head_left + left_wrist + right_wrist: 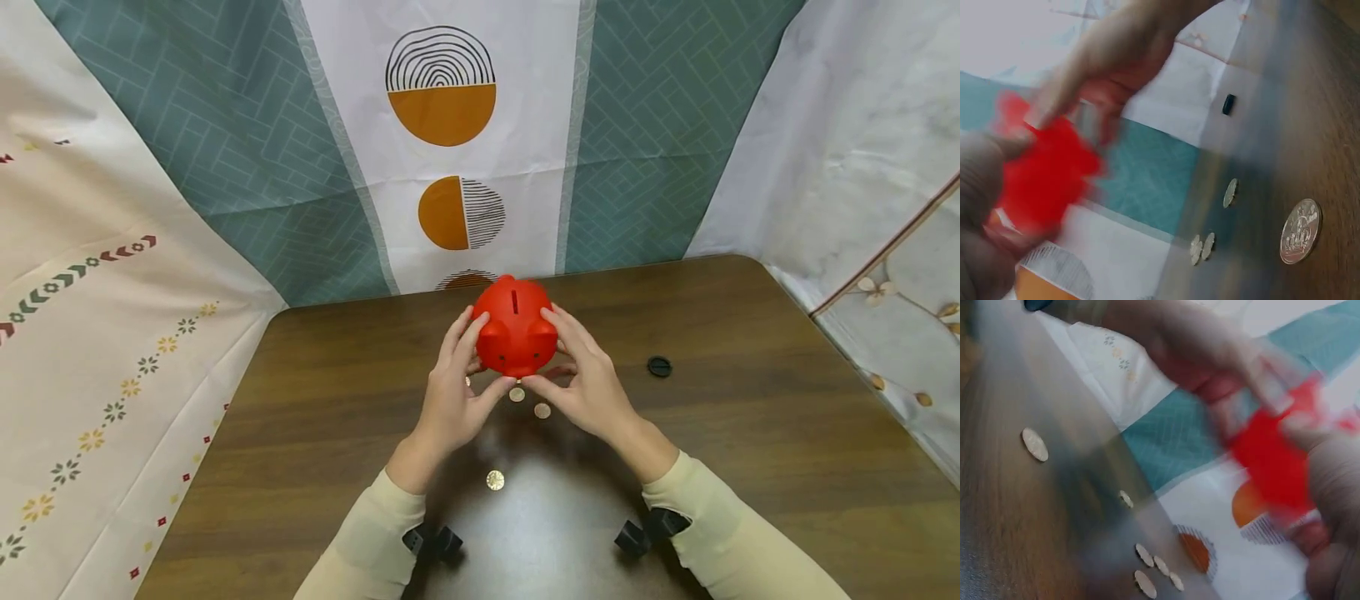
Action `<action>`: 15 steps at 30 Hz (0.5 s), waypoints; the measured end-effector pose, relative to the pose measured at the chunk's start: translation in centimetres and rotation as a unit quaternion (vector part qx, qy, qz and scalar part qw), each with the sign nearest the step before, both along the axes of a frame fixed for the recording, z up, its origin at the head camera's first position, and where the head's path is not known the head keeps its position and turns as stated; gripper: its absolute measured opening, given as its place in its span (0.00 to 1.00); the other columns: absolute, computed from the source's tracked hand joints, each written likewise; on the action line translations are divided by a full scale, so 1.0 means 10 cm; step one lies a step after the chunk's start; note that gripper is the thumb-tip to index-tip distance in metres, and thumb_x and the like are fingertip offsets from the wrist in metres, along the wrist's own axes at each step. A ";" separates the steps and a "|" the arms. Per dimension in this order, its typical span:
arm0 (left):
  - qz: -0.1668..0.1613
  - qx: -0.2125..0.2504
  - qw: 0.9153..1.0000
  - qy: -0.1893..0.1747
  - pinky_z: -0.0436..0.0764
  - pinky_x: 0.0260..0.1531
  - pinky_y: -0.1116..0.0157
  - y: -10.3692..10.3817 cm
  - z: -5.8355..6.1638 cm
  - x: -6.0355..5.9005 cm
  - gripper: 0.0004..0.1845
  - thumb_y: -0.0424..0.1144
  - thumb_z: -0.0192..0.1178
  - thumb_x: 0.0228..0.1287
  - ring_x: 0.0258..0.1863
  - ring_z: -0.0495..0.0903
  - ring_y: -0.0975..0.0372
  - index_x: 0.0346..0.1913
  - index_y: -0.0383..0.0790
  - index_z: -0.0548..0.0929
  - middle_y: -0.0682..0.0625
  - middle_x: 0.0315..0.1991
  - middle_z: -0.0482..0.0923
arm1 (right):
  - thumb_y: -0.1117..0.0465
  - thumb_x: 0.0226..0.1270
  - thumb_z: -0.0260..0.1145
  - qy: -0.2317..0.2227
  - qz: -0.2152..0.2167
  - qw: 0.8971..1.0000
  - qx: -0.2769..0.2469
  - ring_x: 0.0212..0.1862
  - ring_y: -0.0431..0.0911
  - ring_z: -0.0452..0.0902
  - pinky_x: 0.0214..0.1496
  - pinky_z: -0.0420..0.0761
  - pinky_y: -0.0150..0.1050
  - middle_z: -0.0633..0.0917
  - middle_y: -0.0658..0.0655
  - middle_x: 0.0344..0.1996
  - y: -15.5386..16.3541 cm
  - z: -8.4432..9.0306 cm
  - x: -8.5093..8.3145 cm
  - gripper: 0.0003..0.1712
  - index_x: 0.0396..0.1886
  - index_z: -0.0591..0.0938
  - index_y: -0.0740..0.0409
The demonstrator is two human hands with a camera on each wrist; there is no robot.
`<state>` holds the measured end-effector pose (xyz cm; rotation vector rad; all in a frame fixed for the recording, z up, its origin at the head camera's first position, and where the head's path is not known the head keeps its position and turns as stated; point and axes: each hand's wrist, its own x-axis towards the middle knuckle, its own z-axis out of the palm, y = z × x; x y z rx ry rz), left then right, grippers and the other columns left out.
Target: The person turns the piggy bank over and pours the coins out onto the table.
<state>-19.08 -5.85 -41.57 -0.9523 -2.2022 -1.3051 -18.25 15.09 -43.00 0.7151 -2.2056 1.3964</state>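
Note:
A red piggy bank is held up above the table between both hands, its coin slot on top and its snout toward me. My left hand grips its left side, with the thumb under the snout. The right hand grips the other side the same way, thumbs almost meeting. Below, gold coins lie on the table, some partly hidden by the hands in the head view. In both wrist views the piggy bank is blurred, and it hangs clear of the coins.
The brown wooden table has one coin lying nearer to me. A round black cap lies to the right of the hands. Patterned cloth hangs behind the table's far edge and along both sides.

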 end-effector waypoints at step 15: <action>0.014 -0.041 0.996 -0.077 0.84 0.39 0.65 0.00 -0.04 0.00 0.46 0.39 0.71 0.55 0.46 0.81 0.56 0.74 0.43 0.57 0.48 0.69 0.61 | 0.51 0.55 0.75 -0.097 0.003 0.995 0.031 0.44 0.52 0.84 0.34 0.85 0.35 0.73 0.53 0.63 0.02 -0.03 -0.01 0.47 0.73 0.62 0.40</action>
